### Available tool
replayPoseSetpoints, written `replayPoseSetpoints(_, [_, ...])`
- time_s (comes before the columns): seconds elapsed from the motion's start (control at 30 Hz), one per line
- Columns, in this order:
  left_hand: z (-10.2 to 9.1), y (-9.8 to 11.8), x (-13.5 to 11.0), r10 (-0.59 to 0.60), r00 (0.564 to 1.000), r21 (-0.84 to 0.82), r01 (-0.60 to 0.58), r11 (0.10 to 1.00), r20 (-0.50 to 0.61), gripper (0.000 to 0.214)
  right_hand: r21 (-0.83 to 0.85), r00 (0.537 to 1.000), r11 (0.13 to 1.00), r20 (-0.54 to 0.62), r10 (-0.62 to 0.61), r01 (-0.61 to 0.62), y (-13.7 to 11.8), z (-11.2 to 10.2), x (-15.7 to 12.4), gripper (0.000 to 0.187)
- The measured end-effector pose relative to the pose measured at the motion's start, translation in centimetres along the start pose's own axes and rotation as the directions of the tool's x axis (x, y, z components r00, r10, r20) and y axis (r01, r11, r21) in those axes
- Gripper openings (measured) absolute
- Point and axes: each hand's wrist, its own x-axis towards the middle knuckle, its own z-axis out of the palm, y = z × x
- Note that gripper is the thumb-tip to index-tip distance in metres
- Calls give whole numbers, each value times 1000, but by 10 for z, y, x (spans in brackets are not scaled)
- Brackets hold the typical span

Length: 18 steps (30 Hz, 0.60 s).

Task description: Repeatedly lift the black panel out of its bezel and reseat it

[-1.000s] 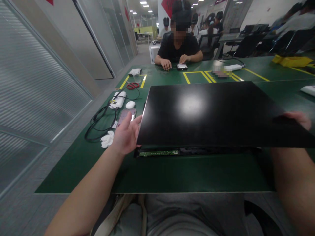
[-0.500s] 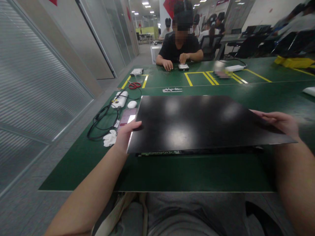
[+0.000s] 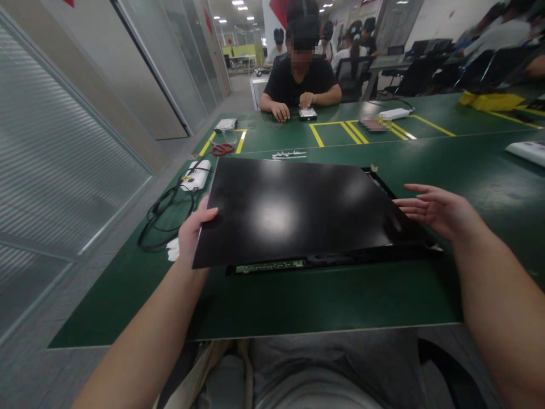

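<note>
A large, glossy black display panel (image 3: 306, 216) lies tilted over a black frame (image 3: 378, 184), its left side raised higher. Along the near edge, a green circuit board strip (image 3: 268, 266) shows below the panel. My left hand (image 3: 195, 230) grips the panel's left edge, thumb on top and the other fingers underneath, mostly hidden. By the right edge, my right hand (image 3: 443, 210) is open with its fingers stretched out; the fingertips are at the panel's edge, and whether they touch it I cannot tell.
Left of the panel are a white power strip (image 3: 196, 175), black cables (image 3: 149, 227), red-handled scissors (image 3: 222, 149) and a crumpled white item (image 3: 172, 250). Small white strips (image 3: 289, 154) lie beyond it. Across the green table (image 3: 323, 307), a person (image 3: 298, 79) handles a small metal-topped device (image 3: 307, 114).
The panel has moved left and its right side has come down onto the black frame. My right hand has let go and opened. The phone at the left is now covered.
</note>
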Motion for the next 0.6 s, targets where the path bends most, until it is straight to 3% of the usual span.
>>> replayPoseSetpoints(0.1, [-1,-1,1,84,996,41,-85,996,21,44,-11,1000,1000,1,-10,10,2,0,1,46])
replayPoseSetpoints(0.27, [-1,-6,2,58,996,49,-61,997,67,42,-85,999,996,16,-34,35,5,-4,5,32])
replayPoseSetpoints(0.4, [3,-10,1,-15,997,77,9,997,78,40,-72,996,995,-47,-71,67,7,-3,6,28])
replayPoseSetpoints(0.6, [3,-16,3,-127,992,90,127,988,-12,36,-101,993,993,-92,-76,67,11,-5,10,26])
